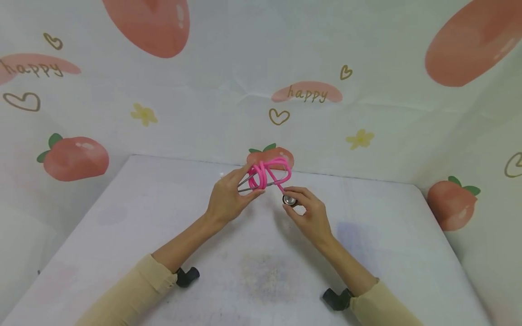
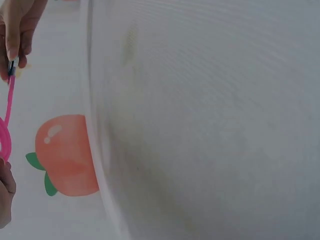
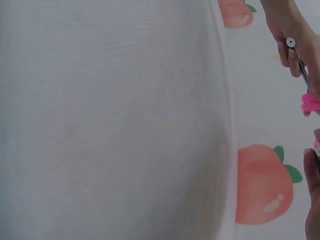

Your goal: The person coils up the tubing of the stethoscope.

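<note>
A stethoscope with pink tubing (image 1: 263,175) is held up above the table between both hands. My left hand (image 1: 229,194) grips its metal ear tubes and the pink tubing looped around them. Between the right thumb and fingers, my right hand (image 1: 311,215) pinches the round metal chest piece (image 1: 289,200). A short run of pink tubing (image 2: 9,100) stretches from the loops to the chest piece in the left wrist view. One pale ear tip (image 3: 291,42) sticks out beside the left hand in the right wrist view. Part of the coil is hidden behind the left fingers.
The white table (image 1: 163,190) spreads under both hands. Behind it hangs a white backdrop (image 1: 220,117) printed with peaches, hearts and flowers. A black wrist camera is strapped at each forearm, left (image 1: 187,277) and right (image 1: 336,299).
</note>
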Demonstrator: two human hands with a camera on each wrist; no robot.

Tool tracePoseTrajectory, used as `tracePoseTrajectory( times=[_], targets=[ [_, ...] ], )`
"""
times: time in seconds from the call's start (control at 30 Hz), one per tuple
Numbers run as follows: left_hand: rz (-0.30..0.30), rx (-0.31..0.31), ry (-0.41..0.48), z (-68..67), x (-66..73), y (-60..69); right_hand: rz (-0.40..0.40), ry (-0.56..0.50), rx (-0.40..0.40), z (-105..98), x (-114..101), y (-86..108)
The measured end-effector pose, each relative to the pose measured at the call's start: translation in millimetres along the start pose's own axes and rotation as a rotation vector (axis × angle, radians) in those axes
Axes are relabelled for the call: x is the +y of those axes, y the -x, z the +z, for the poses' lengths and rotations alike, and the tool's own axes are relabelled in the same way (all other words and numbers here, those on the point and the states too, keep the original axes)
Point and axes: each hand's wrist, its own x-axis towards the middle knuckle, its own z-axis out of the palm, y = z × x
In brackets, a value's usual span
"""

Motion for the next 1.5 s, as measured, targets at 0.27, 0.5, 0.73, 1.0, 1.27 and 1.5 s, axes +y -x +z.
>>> tracePoseTrajectory(
  times=[0.27,0.5,0.73,1.0,1.27,1.5],
  targets=[
    [0.041,-0.023,-0.041,1.8,-0.1,3.7,-0.073,0.032,-0.065,-8,-10,1.5],
    [0.066,-0.043,-0.072,2.3,1.2,6.5,-0.085,-0.101,-0.1,-19,-14,-5.3],
    [0.128,-0.041,-0.045,0.5,6.2,7.2,-0.091,-0.192,-0.091,-29,-18,-10.1],
    [0.17,-0.051,-0.004,-3.5,8.8,8.4,0.069,-0.233,0.026,-35,-20,-12.6],
    [0.239,-0.061,0.001,-6.6,9.2,9.1,0.394,-0.365,-0.189,-40,-17,-16.0],
    [0.294,-0.059,-0.011,-6.6,13.5,8.4,0.506,-0.386,-0.129,-38,-20,-18.6]
  ],
)
